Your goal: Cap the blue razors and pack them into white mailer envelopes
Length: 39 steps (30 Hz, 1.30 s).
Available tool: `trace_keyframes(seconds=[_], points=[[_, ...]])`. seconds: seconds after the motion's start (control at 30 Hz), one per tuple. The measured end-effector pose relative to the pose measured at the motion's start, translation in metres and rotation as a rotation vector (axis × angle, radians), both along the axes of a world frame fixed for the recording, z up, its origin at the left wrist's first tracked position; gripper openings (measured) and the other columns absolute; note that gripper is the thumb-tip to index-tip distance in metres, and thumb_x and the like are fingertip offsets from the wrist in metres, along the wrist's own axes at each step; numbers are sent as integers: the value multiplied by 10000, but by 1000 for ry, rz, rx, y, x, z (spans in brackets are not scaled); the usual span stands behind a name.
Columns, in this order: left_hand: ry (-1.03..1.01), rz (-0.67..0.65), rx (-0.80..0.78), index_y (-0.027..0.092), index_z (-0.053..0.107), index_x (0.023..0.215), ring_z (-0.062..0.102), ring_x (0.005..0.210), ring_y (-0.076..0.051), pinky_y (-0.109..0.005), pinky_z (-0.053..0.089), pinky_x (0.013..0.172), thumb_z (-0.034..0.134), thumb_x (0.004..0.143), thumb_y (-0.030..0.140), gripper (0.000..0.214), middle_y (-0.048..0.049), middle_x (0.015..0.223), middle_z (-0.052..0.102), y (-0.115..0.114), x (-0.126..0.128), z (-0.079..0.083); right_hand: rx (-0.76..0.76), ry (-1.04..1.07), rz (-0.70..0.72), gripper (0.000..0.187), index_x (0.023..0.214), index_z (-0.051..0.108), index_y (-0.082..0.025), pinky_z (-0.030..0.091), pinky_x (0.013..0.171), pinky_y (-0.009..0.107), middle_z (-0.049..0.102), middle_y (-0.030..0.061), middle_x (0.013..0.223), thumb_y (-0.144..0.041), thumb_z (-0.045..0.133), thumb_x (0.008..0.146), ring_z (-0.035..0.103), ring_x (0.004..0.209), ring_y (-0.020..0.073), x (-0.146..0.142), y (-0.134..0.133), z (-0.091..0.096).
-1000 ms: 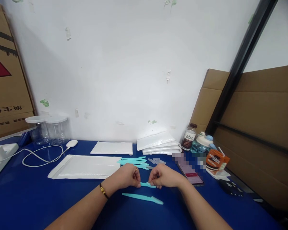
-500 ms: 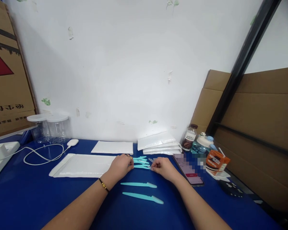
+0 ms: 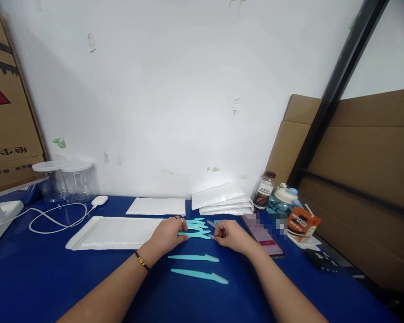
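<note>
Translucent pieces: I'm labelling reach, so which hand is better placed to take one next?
Likely the right hand: its fingertips are right by the translucent pieces; the left hand is farther off, by the teal tools.

Razors (image 3: pixel 193 258) turquoise; tabletop (image 3: pixel 30 287) deep blue; envelopes (image 3: pixel 114 233) white; drink carton (image 3: pixel 299 225) orange (dark markings too).

wht wall (image 3: pixel 161 89) w/ grn patches (image 3: pixel 59 143) | blue tbl (image 3: pixel 37 282) by wall | blk post (image 3: pixel 343 67) + brn cardbd (image 3: pixel 373 157), R side
</note>
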<state>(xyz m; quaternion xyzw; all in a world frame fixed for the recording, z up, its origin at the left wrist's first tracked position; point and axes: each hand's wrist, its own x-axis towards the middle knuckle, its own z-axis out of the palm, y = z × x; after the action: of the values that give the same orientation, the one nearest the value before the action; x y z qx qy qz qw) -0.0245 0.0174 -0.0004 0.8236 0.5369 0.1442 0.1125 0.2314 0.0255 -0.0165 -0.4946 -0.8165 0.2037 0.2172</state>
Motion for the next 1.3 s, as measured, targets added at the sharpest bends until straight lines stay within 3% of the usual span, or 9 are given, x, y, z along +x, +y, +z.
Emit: trace_keyframes(seconds=[0.17,0.47,0.77,1.0,1.3], points=[[19,5,17,223,642,781,549,882,-191,-260,391,716,556,746,316,131,-35,897,614,-1,1,2,-155,39,-24,66,685,635,-143,365,488,175,613,4,615,-136,635,620,555,555,116,3,3,-4],[-1,-48,-36,225,648,711,568,666,-148,-241,336,581,563,709,278,100,5,737,674,-12,11,11,-269,110,-34,89,663,649,-140,403,514,191,624,-2,594,-164,670,580,558,560,119,5,-1,10],[37,-34,-44,227,664,690,584,675,-158,-247,349,592,582,684,261,89,-1,730,689,-7,11,5,-217,117,-29,49,632,661,-147,389,479,187,622,-2,572,-158,654,585,535,515,107,4,-4,10],[43,-39,-44,232,665,680,576,652,-150,-238,333,586,565,677,221,100,6,711,686,-7,10,7,-329,179,-24,71,676,643,-136,412,443,189,604,4,576,-171,636,614,522,481,100,8,0,2],[3,-47,-77,225,661,672,569,615,-137,-224,311,539,568,677,243,95,11,686,679,-7,8,7,-335,216,-17,66,651,631,-132,439,454,192,569,-13,537,-179,638,605,516,479,96,4,-4,7]])
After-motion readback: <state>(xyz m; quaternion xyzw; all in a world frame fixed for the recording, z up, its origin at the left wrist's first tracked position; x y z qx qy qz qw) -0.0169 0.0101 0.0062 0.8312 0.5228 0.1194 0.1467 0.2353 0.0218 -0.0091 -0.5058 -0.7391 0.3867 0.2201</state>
